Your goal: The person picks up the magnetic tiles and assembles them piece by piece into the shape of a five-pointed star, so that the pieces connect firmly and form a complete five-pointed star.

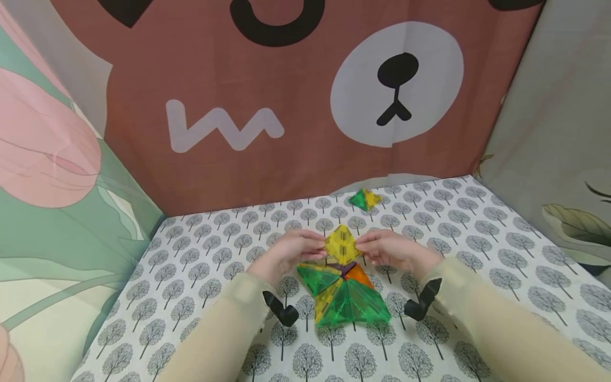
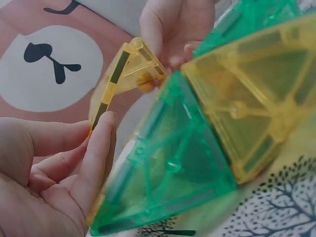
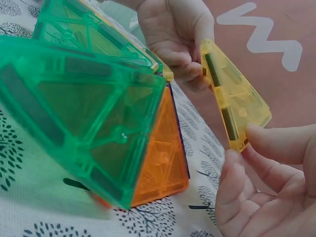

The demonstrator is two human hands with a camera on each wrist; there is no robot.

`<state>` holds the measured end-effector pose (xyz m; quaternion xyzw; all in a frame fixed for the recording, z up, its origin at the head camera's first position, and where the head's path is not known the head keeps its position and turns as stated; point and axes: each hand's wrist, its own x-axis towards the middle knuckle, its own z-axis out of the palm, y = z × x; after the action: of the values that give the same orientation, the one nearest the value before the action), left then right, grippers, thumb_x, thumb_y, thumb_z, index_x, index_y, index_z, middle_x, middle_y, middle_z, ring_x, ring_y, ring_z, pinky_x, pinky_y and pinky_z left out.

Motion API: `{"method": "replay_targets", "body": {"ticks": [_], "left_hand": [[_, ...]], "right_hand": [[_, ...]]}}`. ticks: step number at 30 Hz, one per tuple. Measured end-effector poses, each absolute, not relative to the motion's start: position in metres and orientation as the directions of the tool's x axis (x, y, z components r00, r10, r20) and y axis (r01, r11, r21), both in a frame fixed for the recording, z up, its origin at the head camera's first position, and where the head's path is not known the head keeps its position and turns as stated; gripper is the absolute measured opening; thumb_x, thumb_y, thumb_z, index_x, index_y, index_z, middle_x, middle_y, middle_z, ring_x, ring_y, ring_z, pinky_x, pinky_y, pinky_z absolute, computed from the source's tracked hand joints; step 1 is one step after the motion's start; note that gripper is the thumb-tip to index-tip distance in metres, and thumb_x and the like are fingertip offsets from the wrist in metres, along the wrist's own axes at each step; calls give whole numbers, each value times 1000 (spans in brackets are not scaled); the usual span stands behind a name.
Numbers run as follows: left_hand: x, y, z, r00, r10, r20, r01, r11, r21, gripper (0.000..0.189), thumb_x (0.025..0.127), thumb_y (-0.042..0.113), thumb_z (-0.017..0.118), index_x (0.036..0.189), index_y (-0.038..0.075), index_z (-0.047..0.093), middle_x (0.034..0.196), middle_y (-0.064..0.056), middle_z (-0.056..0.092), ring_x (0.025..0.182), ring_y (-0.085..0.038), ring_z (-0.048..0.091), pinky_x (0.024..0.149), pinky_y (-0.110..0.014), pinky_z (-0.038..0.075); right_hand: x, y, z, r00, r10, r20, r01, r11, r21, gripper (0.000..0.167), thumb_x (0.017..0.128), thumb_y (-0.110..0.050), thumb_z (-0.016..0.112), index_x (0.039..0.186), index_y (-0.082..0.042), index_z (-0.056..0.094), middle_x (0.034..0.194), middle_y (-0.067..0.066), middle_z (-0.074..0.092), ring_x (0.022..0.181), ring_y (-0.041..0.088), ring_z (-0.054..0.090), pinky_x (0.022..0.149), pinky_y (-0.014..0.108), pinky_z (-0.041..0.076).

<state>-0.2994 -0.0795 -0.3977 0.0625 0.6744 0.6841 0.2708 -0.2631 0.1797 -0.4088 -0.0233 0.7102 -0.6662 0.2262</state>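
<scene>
Two joined yellow translucent triangular magnetic tiles [image 1: 342, 245], bent along their shared seam, are held up between both hands. My left hand [image 1: 291, 252] pinches their left corner between thumb and fingers. On the opposite corner, my right hand [image 1: 396, 249] has a similar pinch. Just below and nearer the head camera stands a magnetic-tile structure with green tiles [image 1: 353, 305], an orange tile [image 3: 160, 153], a yellow tile [image 2: 256, 98] and a dark purple tile [image 1: 342, 269]. In both wrist views, the held pair appears apart from this structure.
Farther back on the tree-print cloth [image 1: 205, 318] sits a small green and yellow tile piece [image 1: 365, 199]. A brown bear-print curtain [image 1: 286, 175] closes off the back, with a floral curtain [image 1: 43, 212] at left and a pale one [image 1: 563, 132] at right.
</scene>
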Motion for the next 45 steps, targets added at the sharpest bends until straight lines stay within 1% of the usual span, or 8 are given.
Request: {"method": "replay_targets", "body": {"ticks": [3,7,11,18,24,33,42,45], "left_hand": [[-298,-80,-401,-865,420,-276,-236,147,961,22,89,2,69,111,-5,69,90,-14,72,82,-23,70,81,-35,58],[-299,-82,-407,-894,346,-284,-178,307,935,20,87,12,75,105,3,74,92,-6,73,87,-22,68,84,-37,55],[-299,-81,-413,-899,323,-295,-163,378,911,18,87,14,76,103,6,76,94,-5,72,88,-21,66,83,-37,54],[-297,-78,-417,-904,337,-265,-105,426,899,16,87,14,75,101,5,76,94,-5,72,83,-19,65,78,-34,55],[-297,-77,-416,-904,326,-278,-101,467,878,15,88,14,74,100,6,77,93,-3,70,82,-18,64,76,-33,55],[-295,-78,-415,-902,356,-242,-15,536,844,15,87,17,76,99,8,78,97,-1,70,85,-16,62,79,-33,54],[-295,-78,-415,-899,368,-239,2,548,837,15,87,17,76,98,7,78,96,-1,69,83,-16,62,76,-32,54],[-295,-80,-415,-896,376,-235,7,541,841,15,88,17,76,97,6,78,96,-1,69,82,-16,62,75,-31,53]], "right_hand": [[-263,177,-413,-898,-330,-290,268,111,-957,21,97,-11,62,113,2,63,88,7,62,70,13,57,59,22,49],[-265,177,-419,-899,-321,-298,272,126,-954,22,98,-11,62,115,3,65,88,7,62,66,11,56,55,21,46],[-266,179,-422,-896,-301,-325,294,144,-945,25,98,-12,62,118,4,66,87,7,63,62,10,53,54,21,44],[-268,180,-424,-900,-272,-340,305,164,-938,28,98,-14,63,119,3,66,88,7,66,61,9,52,54,21,43],[-269,177,-424,-905,-254,-341,301,186,-935,27,97,-11,63,118,4,66,88,7,65,61,10,53,55,22,45],[-266,168,-421,-916,-242,-319,251,271,-929,24,94,-10,67,114,2,70,90,10,65,61,14,56,58,26,49],[-263,169,-422,-917,-268,-297,205,324,-924,29,97,-11,63,122,3,66,91,12,66,63,16,59,57,27,50],[-255,173,-417,-923,-265,-280,162,392,-906,34,100,-16,58,126,6,61,90,13,68,64,18,61,58,29,52]]}}
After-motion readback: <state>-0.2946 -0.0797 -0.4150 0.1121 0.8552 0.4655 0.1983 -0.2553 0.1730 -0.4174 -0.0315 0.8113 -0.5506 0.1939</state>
